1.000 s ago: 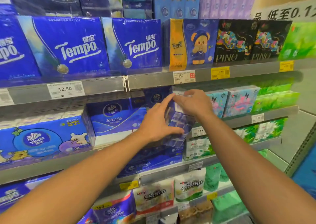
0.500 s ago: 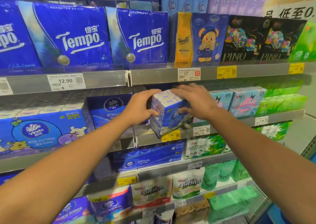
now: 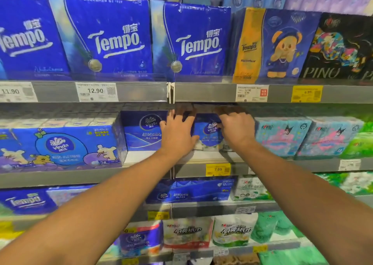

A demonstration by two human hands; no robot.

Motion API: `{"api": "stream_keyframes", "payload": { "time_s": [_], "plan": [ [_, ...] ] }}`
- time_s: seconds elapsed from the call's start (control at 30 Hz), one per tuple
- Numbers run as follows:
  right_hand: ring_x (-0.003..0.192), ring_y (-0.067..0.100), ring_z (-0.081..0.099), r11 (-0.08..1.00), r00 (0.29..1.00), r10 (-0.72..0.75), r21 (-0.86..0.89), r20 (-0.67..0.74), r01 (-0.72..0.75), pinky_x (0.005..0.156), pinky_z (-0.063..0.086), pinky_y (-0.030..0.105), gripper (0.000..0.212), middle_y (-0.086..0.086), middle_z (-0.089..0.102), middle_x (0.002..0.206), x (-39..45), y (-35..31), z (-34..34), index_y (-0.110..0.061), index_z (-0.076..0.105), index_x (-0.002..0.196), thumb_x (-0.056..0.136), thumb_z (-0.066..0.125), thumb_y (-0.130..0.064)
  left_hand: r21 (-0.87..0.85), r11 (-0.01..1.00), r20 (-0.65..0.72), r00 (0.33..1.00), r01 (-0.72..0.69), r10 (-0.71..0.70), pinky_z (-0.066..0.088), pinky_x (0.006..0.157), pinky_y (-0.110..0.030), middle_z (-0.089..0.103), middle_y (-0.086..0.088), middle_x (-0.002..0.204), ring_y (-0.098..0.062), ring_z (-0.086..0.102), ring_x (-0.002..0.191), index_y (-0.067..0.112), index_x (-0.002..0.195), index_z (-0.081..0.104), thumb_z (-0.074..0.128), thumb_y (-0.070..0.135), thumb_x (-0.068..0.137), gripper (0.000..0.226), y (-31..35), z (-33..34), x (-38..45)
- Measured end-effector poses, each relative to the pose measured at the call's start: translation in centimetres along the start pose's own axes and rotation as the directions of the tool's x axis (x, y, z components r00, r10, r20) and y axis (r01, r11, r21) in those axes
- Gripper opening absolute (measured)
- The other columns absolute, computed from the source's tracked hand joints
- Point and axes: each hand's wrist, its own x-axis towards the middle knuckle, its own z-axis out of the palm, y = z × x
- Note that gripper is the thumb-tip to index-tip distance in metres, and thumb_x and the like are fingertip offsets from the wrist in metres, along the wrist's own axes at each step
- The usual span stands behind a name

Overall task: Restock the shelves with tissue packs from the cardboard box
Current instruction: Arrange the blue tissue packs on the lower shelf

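A blue Vinda tissue pack [image 3: 209,132] is held on the second shelf [image 3: 262,168], directly above the yellow 7.99 price tag [image 3: 218,169]. It is gripped from both sides. The left hand [image 3: 177,136] is laid against the pack's left face, with its fingers [image 3: 188,114] stretched up over the top edge into the shadow under the upper shelf [image 3: 141,92], and its thumb is pressed on the front lower corner. The right hand [image 3: 237,130] is curled over the pack's upper right corner, with its fingers [image 3: 221,121] bent down across the front face.

Just left of the held pack, another Vinda pack [image 3: 144,132] of the same blue design is seen standing on the same shelf, touched by the left hand's edge. Further left a large Vinda multipack [image 3: 64,145] with cartoon animals is placed. To the right of the held pack, pastel Kuromi-printed packs [image 3: 282,136] are lined up, with green packs beyond them.

Above the held pack, on the upper shelf, big Tempo packs [image 3: 113,40] are ranged, followed by a Tempo bear pack [image 3: 280,46] and a black Pino pack [image 3: 341,48]. Below the held pack, a flat blue Vinda pack [image 3: 191,192] is visible on the third shelf.
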Motion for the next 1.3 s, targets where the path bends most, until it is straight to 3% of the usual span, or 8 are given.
{"api": "stream_keyframes", "payload": {
  "time_s": [0.1, 0.33, 0.5, 0.67, 0.83, 1.03, 1.23, 1.3],
  "plan": [
    [0.088, 0.038, 0.067, 0.997, 0.999, 0.020, 0.069, 0.038, -0.022, 0.065, 0.043, 0.035, 0.036, 0.014, 0.071, 0.099, 1.2, 0.7, 1.3, -0.027, 0.055, 0.126, 0.090, 0.058, -0.022, 0.045, 0.999, -0.037, 0.999, -0.031, 0.033, 0.037, 0.101, -0.051, 0.046, -0.010, 0.141, -0.039, 0.031, 0.134, 0.028, 0.142, 0.043, 0.070, 0.049, 0.082, 0.068, -0.4, 0.5, 0.1],
    [0.097, 0.040, 0.065, 0.997, 0.992, 0.030, 0.068, 0.120, -0.038, 0.071, 0.046, 0.039, 0.039, 0.018, 0.069, 0.107, 2.3, 0.6, 2.3, -0.022, 0.055, 0.129, 0.091, 0.055, -0.013, 0.023, 0.997, -0.093, 0.993, -0.069, 0.070, 0.038, 0.102, -0.050, 0.045, -0.011, 0.141, -0.040, 0.030, 0.137, 0.024, 0.141, 0.047, 0.072, 0.038, 0.080, 0.068, -0.6, 2.0, -0.8],
    [0.087, 0.044, 0.065, 0.972, 0.989, 0.087, 0.228, -0.121, -0.058, 0.075, 0.049, 0.045, 0.033, 0.024, 0.068, 0.095, 0.1, -1.1, 1.1, -0.006, 0.065, 0.113, 0.081, 0.069, -0.010, -0.224, 0.961, -0.164, 0.978, -0.165, 0.130, 0.036, 0.107, -0.049, 0.042, -0.016, 0.148, -0.038, 0.037, 0.136, 0.015, 0.136, 0.056, 0.067, 0.022, 0.081, 0.057, 0.3, 2.8, -3.2],
    [0.105, 0.033, 0.060, 0.845, 0.924, 0.256, 0.530, -0.284, -0.072, 0.093, 0.044, 0.036, 0.041, 0.010, 0.066, 0.121, -12.6, -4.3, 3.4, -0.008, 0.064, 0.121, 0.080, 0.064, -0.011, -0.429, 0.820, -0.307, 0.915, -0.378, 0.261, 0.043, 0.088, -0.040, 0.063, -0.014, 0.107, -0.032, 0.054, 0.098, 0.006, 0.115, 0.065, 0.068, 0.006, 0.080, 0.035, 0.8, 6.7, -13.1],
    [0.095, 0.034, 0.066, 0.749, 0.912, 0.360, 0.523, 0.195, -0.407, 0.076, 0.057, 0.040, 0.043, 0.013, 0.069, 0.109, -31.0, -9.5, 10.1, -0.010, 0.066, 0.118, 0.075, 0.070, -0.008, -0.501, 0.827, 0.092, 0.934, -0.256, 0.345, 0.050, 0.082, -0.035, 0.068, -0.009, 0.105, -0.032, 0.062, 0.094, 0.013, 0.113, 0.065, 0.077, 0.015, 0.075, 0.040, -0.3, 16.8, -26.1],
    [0.085, 0.030, 0.067, 0.579, 0.574, 0.315, 0.326, 0.756, -0.747, 0.074, 0.055, 0.038, 0.040, 0.006, 0.070, 0.100, -48.6, -16.9, 22.5, -0.022, 0.059, 0.119, 0.081, 0.069, -0.021, -0.426, 0.899, 0.610, 0.765, 0.096, 0.207, 0.052, 0.089, -0.044, 0.061, -0.007, 0.125, -0.032, 0.057, 0.112, 0.023, 0.134, 0.051, 0.063, 0.030, 0.082, 0.054, -3.2, 32.9, -41.5],
    [0.091, 0.032, 0.066, 0.540, 0.386, 0.234, 0.211, 0.892, -0.815, 0.076, 0.054, 0.040, 0.046, 0.005, 0.071, 0.095, -66.6, -25.8, 42.5, -0.027, 0.055, 0.126, 0.082, 0.068, -0.028, -0.287, 0.958, 0.807, 0.541, 0.011, 0.236, 0.041, 0.103, -0.041, 0.054, -0.007, 0.128, -0.032, 0.050, 0.119, 0.022, 0.137, 0.049, 0.074, 0.030, 0.080, 0.062, -9.3, 54.3, -56.8],
    [0.095, 0.031, 0.064, 0.594, 0.411, 0.248, 0.197, 0.878, -0.780, 0.078, 0.054, 0.040, 0.048, 0.005, 0.068, 0.104, -71.0, -27.3, 49.1, -0.027, 0.053, 0.126, 0.081, 0.068, -0.028, -0.265, 0.963, 0.852, 0.453, -0.055, 0.260, 0.043, 0.103, -0.042, 0.050, -0.006, 0.137, -0.031, 0.049, 0.123, 0.025, 0.143, 0.042, 0.077, 0.035, 0.079, 0.074, -10.6, 61.4, -60.3]
  ]
}}
